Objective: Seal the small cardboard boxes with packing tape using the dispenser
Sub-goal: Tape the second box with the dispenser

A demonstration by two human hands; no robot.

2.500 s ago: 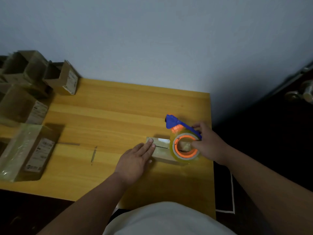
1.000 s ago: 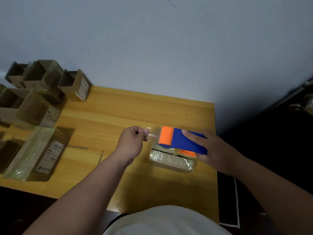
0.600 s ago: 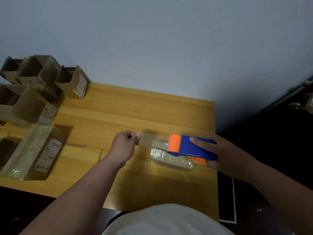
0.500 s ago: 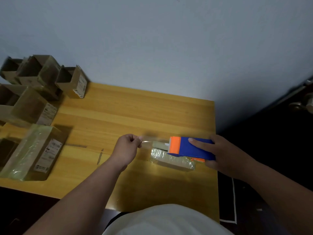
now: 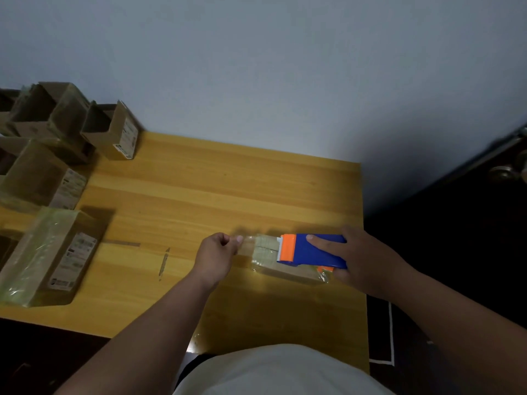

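Our left hand (image 5: 216, 255) pinched the tape end (image 5: 247, 243) just left of the small cardboard box (image 5: 288, 267) lying lengthwise left-to-right on the surface (image 5: 228, 189), while our right hand (image 5: 360, 262) gripped the dispenser (image 5: 310, 250) above its right half.

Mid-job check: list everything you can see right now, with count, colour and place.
small box: one, brown, tape-wrapped, table's near right
tape dispenser: one, blue and orange, over that box
tape strip: one, clear, between left hand and dispenser
sealed box: one, brown, table's left
open boxes: several, brown, far left by wall
table: one, yellow wood
left hand: pinches tape strip
right hand: grips tape dispenser
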